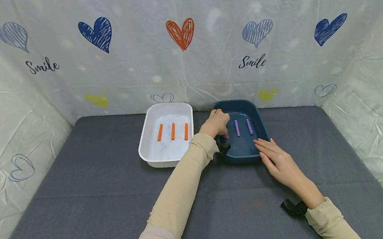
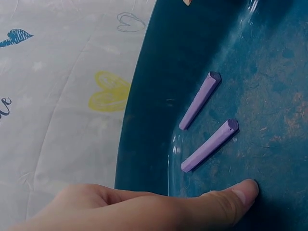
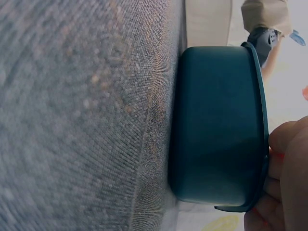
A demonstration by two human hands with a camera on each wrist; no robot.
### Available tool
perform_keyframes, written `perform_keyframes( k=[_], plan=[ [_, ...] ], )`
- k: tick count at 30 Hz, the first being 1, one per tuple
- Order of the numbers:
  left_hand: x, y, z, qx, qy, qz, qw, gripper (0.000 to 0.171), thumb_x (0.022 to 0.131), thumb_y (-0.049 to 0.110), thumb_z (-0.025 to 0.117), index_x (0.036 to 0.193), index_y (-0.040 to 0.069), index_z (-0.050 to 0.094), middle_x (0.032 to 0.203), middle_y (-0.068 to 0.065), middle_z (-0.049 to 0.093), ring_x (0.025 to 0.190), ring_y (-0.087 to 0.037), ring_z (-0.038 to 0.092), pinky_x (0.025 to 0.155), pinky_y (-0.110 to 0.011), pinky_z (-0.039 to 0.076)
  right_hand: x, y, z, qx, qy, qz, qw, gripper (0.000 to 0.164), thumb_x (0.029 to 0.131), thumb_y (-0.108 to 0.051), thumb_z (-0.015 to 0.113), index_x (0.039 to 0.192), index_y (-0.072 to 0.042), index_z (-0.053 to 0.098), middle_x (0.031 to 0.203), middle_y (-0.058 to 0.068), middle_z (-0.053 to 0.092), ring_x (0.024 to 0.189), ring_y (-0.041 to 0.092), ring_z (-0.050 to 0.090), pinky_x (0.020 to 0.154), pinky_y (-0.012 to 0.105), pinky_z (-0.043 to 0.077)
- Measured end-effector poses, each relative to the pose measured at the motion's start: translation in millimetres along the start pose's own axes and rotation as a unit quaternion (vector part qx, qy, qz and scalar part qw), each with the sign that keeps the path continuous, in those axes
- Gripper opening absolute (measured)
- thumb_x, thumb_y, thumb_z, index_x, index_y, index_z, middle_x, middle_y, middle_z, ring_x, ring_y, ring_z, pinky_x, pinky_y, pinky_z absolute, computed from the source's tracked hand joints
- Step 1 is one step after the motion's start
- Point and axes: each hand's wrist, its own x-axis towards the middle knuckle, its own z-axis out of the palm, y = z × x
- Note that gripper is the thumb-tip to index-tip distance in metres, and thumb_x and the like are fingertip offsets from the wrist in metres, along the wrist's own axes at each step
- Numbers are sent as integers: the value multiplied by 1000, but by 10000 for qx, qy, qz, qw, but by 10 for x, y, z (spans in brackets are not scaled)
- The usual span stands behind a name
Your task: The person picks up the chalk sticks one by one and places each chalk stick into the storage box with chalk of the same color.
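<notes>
My left hand (image 1: 216, 123) reaches over the left side of a dark blue tray (image 1: 243, 147), thumb pointing down inside it. In the left wrist view its thumb (image 2: 224, 204) lies low over the tray floor; the other fingertips are hidden, so whether they hold anything does not show. Beside it, two purple chalk-like sticks (image 2: 210, 146) lie apart on the tray floor. With fingers fairly straight, my right hand (image 1: 278, 161) touches the tray's near right corner; the right wrist view shows the hand (image 3: 296, 168) against the rim.
A white tray (image 1: 162, 158) stands left of the blue one, with three orange sticks (image 1: 172, 131) in a row inside. Grey cloth (image 1: 99, 203) covers the table. Behind hangs a pale curtain (image 1: 206, 57) printed with hearts. A black strap (image 1: 293, 208) circles the right wrist.
</notes>
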Motion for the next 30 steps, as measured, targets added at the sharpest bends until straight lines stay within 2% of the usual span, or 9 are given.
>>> perform_keyframes(
  k=[6, 14, 18, 24, 30],
  plan=[
    [-6, 8, -3, -144, -26, -81, 9999, 47, 79, 32, 86, 117, 10, 69, 121, -7, 62, 126, -26, 42, 117, -42, 22, -3, 1, -2, -29, -12, 31, 10000, 34, 99, -5, 58, 131, 6, 61, 139, 17, 57, 132, 31, 51, 119, 41, 24],
    [-7, 2, -4, -110, -9, -33, 9999, 48, 78, 34, 87, 116, 11, 70, 121, -6, 63, 126, -25, 43, 117, -41, 21, -10, 2, -3, -19, -52, 81, 10000, 34, 99, -6, 57, 132, 5, 61, 139, 18, 57, 132, 30, 50, 117, 48, 27],
    [-5, -1, -1, -131, 9, -55, 9999, 52, 77, 34, 87, 120, 11, 69, 124, -7, 62, 129, -25, 42, 118, -41, 21, -9, 8, 0, -12, -33, 39, 10000, 34, 99, -5, 57, 131, 6, 61, 139, 17, 57, 132, 30, 50, 119, 42, 24],
    [-5, -2, 0, -138, 49, -4, 9999, 71, 76, 35, 88, 136, 9, 59, 133, -8, 59, 131, -26, 41, 117, -41, 20, -9, 13, 3, -10, -19, 26, 10000, 34, 99, -5, 58, 131, 6, 61, 139, 16, 57, 132, 31, 51, 120, 35, 20],
    [17, -16, 13, -240, 41, 55, 9997, 99, 76, 37, 88, 154, 6, 35, 150, -10, 46, 140, -27, 33, 119, -41, 16, -8, 16, 9, -21, -13, 41, 10000, 34, 99, -5, 58, 131, 5, 62, 139, 16, 57, 132, 31, 51, 118, 44, 26]
  ],
)
